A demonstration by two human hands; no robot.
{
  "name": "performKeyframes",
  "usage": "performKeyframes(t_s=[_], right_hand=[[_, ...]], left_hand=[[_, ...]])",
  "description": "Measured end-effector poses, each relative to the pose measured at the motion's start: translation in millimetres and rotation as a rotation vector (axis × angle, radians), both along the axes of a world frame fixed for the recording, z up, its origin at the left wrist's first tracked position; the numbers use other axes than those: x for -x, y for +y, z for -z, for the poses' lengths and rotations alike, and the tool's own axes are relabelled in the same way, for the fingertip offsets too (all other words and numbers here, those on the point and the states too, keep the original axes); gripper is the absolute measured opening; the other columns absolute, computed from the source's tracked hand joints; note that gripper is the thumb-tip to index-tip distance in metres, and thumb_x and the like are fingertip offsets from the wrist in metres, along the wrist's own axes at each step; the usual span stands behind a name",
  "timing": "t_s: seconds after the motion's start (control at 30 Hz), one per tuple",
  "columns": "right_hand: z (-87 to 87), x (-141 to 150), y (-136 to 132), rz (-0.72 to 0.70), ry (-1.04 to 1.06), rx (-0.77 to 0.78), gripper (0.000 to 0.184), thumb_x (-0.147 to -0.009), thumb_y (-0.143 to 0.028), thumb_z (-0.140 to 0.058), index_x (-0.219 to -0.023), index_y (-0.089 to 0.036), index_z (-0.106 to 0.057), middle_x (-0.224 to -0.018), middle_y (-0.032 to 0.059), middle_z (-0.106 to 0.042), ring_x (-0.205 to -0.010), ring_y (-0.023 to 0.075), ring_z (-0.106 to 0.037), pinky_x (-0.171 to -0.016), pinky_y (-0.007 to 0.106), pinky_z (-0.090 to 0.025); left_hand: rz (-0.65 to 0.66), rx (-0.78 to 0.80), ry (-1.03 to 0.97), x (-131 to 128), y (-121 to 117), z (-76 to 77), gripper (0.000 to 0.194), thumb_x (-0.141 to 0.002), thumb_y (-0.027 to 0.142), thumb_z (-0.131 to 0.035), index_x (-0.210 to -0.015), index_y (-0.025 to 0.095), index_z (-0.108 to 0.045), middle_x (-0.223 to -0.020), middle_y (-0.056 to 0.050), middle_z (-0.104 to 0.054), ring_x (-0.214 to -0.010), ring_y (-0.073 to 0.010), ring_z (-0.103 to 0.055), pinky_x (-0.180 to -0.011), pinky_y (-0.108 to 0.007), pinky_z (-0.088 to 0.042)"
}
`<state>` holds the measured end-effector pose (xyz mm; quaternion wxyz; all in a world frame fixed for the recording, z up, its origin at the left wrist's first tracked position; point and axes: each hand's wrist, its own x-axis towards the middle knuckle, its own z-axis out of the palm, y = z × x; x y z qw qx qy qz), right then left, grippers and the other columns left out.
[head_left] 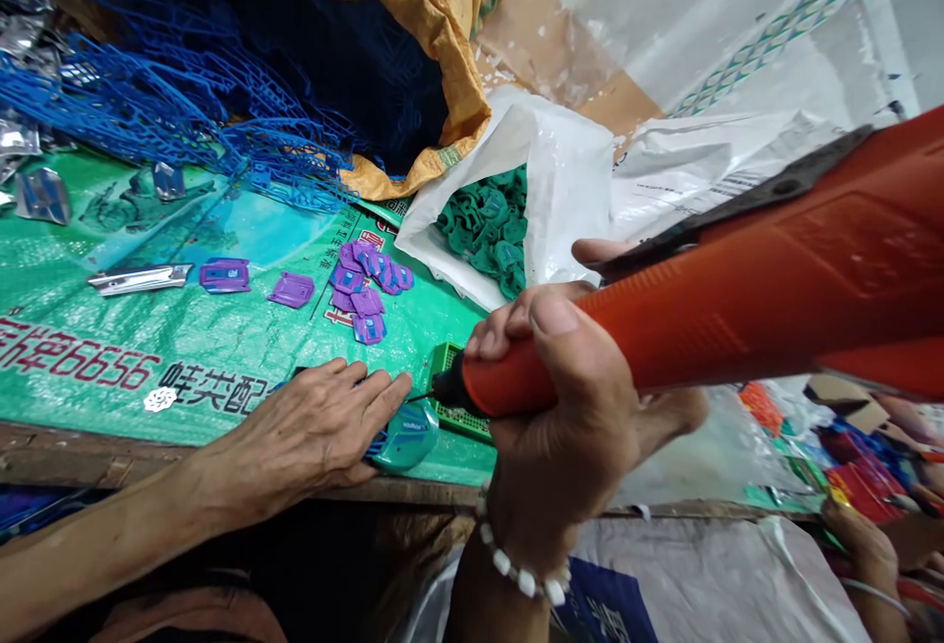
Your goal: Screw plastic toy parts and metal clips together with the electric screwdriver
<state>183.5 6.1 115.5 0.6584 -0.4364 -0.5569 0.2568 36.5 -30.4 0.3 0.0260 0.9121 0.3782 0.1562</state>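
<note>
My right hand [571,417] is wrapped round a large red electric screwdriver [730,304] with a black nose. Its thin bit points left at a rounded teal plastic piece [408,438] near the table's front edge. My left hand [310,422] presses that piece down, fingers closed over its left part, which they hide. Just behind the screwdriver's nose sits a small green tray [444,360] with tiny parts, perhaps screws, in it. A pile of purple plastic pieces [361,294] lies beyond my left hand. Whether the bit touches a screw I cannot tell.
An orange woven sack [461,73] spills blue plastic lattice strips [272,146] across the back left. Beside it, a white bag [567,156] holds green parts [487,220]. A silvery strip [140,278] lies at the left. Another person's hand [862,535] shows at the far right.
</note>
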Motion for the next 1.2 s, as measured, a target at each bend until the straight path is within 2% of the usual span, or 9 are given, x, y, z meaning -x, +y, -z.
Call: performKeyframes(t_s=[0.23,0.37,0.5,0.6,0.67,0.8,0.9,1.07,1.2], right_hand=[[1.9,3.1,-0.6,-0.079,0.062,-0.032,0.023,-0.084,-0.023,-0.073,-0.106,-0.027,-0.066,-0.067,-0.0064,-0.058,-0.045,0.0129,-0.056,-0.042,0.028,-0.049],[6.5,3.1,-0.9,-0.021,-0.062,-0.044,0.027,-0.084,-0.033,-0.072,-0.107,-0.033,-0.060,-0.075,-0.0025,-0.062,-0.056,0.0196,-0.064,-0.046,0.033,-0.051],[13.2,2.2,-2.7,-0.028,-0.155,0.003,0.031,-0.084,-0.041,-0.069,-0.110,-0.037,-0.054,-0.083,-0.0005,-0.065,-0.066,0.0236,-0.068,-0.054,0.037,-0.055],[15.0,2.0,-3.6,-0.115,-0.130,0.005,0.030,-0.082,-0.044,-0.070,-0.108,-0.036,-0.056,-0.080,-0.0022,-0.065,-0.060,0.0218,-0.066,-0.056,0.038,-0.057],[13.1,-0.4,-4.0,-0.122,-0.060,0.000,0.030,-0.081,-0.042,-0.073,-0.106,-0.033,-0.059,-0.078,-0.0038,-0.064,-0.055,0.0185,-0.062,-0.053,0.037,-0.057],[5.6,-18.4,-4.7,-0.018,0.094,-0.031,0.032,-0.081,-0.027,-0.076,-0.110,-0.028,-0.065,-0.071,-0.0070,-0.060,-0.048,0.0137,-0.059,-0.045,0.029,-0.052],[6.1,-40.1,-3.4,0.123,0.038,-0.055,0.029,-0.079,-0.025,-0.078,-0.106,-0.023,-0.067,-0.065,-0.0068,-0.062,-0.047,0.0137,-0.060,-0.045,0.028,-0.051],[23.2,-64.1,-0.5,0.256,0.013,-0.043,0.034,-0.078,-0.030,-0.079,-0.109,-0.024,-0.066,-0.066,-0.0073,-0.064,-0.044,0.0142,-0.059,-0.045,0.030,-0.051],[34.6,-68.7,-0.4,0.423,-0.144,0.024,0.026,-0.078,-0.036,-0.076,-0.095,-0.019,-0.066,-0.068,-0.0034,-0.065,-0.051,0.0180,-0.064,-0.053,0.035,-0.056]], left_hand=[[-0.003,0.024,-0.015,-1.0,0.0,-1.8,0.077,-0.080,0.037,-0.084,-0.140,0.010,-0.044,-0.114,-0.014,-0.068,-0.102,-0.0317,-0.066,-0.088,-0.044,-0.052],[-0.016,0.053,-0.038,-1.8,-0.9,-8.2,0.066,-0.081,0.033,-0.083,-0.133,0.013,-0.048,-0.112,-0.011,-0.068,-0.105,-0.0312,-0.066,-0.091,-0.043,-0.053],[-0.054,0.104,-0.009,-0.9,-3.6,-20.0,0.047,-0.088,0.016,-0.073,-0.129,0.016,-0.050,-0.118,-0.007,-0.068,-0.109,-0.0272,-0.066,-0.096,-0.040,-0.052],[-0.048,0.102,0.003,0.0,-4.4,-22.9,0.050,-0.088,0.009,-0.067,-0.133,0.016,-0.047,-0.120,-0.007,-0.068,-0.112,-0.0279,-0.066,-0.096,-0.040,-0.053],[-0.052,0.099,0.014,0.5,-4.0,-20.8,0.054,-0.087,0.005,-0.064,-0.137,0.015,-0.044,-0.118,-0.007,-0.068,-0.111,-0.0277,-0.067,-0.096,-0.040,-0.053],[-0.021,0.014,0.029,1.8,-2.9,-12.8,0.062,-0.083,0.008,-0.067,-0.140,0.011,-0.043,-0.117,-0.012,-0.070,-0.104,-0.0307,-0.069,-0.090,-0.043,-0.055],[-0.036,0.031,0.080,2.8,-3.7,-8.2,0.059,-0.085,0.006,-0.062,-0.141,0.013,-0.044,-0.125,-0.014,-0.069,-0.110,-0.0316,-0.068,-0.093,-0.044,-0.053],[-0.037,0.055,0.034,4.8,-4.9,-1.9,0.061,-0.084,0.008,-0.057,-0.144,0.012,-0.043,-0.126,-0.017,-0.070,-0.113,-0.0354,-0.068,-0.097,-0.050,-0.052],[-0.010,-0.034,0.012,6.8,-3.1,-1.4,0.055,-0.082,0.009,-0.054,-0.137,0.009,-0.048,-0.117,-0.017,-0.073,-0.103,-0.0348,-0.071,-0.090,-0.048,-0.055]])
